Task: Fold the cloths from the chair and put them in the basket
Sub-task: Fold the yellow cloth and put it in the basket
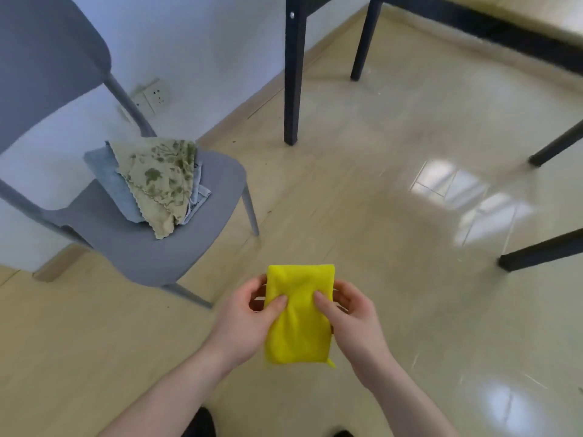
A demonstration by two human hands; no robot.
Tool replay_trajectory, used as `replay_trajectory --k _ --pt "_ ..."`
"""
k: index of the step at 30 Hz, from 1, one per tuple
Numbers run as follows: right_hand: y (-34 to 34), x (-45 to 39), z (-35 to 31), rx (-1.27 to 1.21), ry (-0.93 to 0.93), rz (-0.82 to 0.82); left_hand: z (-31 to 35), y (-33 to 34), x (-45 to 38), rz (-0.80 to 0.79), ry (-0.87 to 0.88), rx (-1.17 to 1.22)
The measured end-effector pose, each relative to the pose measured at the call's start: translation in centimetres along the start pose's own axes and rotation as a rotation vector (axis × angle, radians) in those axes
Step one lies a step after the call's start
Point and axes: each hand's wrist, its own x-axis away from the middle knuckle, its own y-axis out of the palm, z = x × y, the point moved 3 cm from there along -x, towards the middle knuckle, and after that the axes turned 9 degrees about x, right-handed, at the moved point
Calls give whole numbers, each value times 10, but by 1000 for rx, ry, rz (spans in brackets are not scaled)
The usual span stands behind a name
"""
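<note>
Left hand (246, 323) and right hand (353, 320) both pinch the folded yellow cloth (298, 316) mid-air over the floor, thumbs on top. Fold looks about done; floral cloth (157, 178) and blue cloths (110, 181) wait on the grey chair (151, 247). Next likely the basket, not in view.

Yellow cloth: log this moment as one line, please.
yellow cloth: folded, held mid-air | left hand: pinching | right hand: pinching | chair: cloth pile waiting | basket: unseen

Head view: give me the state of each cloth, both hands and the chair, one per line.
yellow cloth: folded narrow, held in the air
left hand: grips its left edge
right hand: grips its right edge
floral cloth: unfolded, top of pile
blue cloths: beneath, unfolded
chair: upright, holds pile
</note>
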Motion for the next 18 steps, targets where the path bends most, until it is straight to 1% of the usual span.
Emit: replay_trajectory --k 5,7,9,11,14,18 --pt "-88 78 -120 -119 22 75 148 35 75 -200 -74 1" --pt "-127 113 -175 -187 16 109 207 57 108 -258 -115 -10" --pt "-166 144 -223 -213 -12 142 261 79 136 -310 -117 -36" --pt "-204 169 -264 -198 -59 175 311 103 157 -314 -66 -40" --pt "-258 196 -312 -163 -106 158 372 136 176 -254 22 -1" --pt "-318 217 -352 -123 -134 125 430 177 188 -263 108 -33"
